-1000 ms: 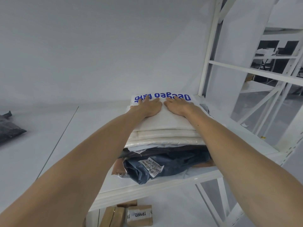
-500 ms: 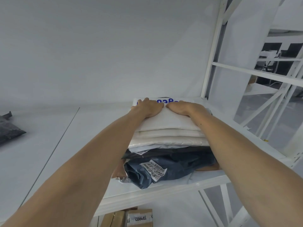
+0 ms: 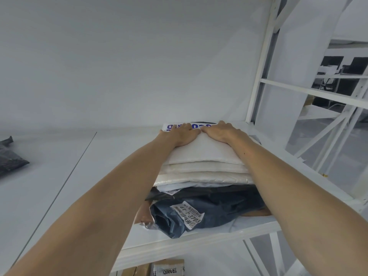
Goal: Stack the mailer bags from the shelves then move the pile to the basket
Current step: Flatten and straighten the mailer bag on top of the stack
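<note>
A pile of mailer bags (image 3: 203, 166) stands on the white shelf (image 3: 179, 244): several white padded bags on top, and below them a black one and a dark blue one with a barcode label (image 3: 217, 212). The top white bag (image 3: 201, 150) has blue print at its far end. Both my arms reach over the pile. My left hand (image 3: 180, 134) and my right hand (image 3: 222, 132) lie side by side on the far end of the top bag and press on it. Their fingers cover part of the blue print.
A dark grey mailer bag (image 3: 10, 156) lies far left on the same shelf. A white upright post (image 3: 258, 76) stands right behind the pile, with cross braces to the right. Cardboard boxes (image 3: 169, 267) sit on the level below.
Both hands have slid further back along the top bag, from its middle to its far end, and now hide more of the blue print. The pile has stayed in place.
</note>
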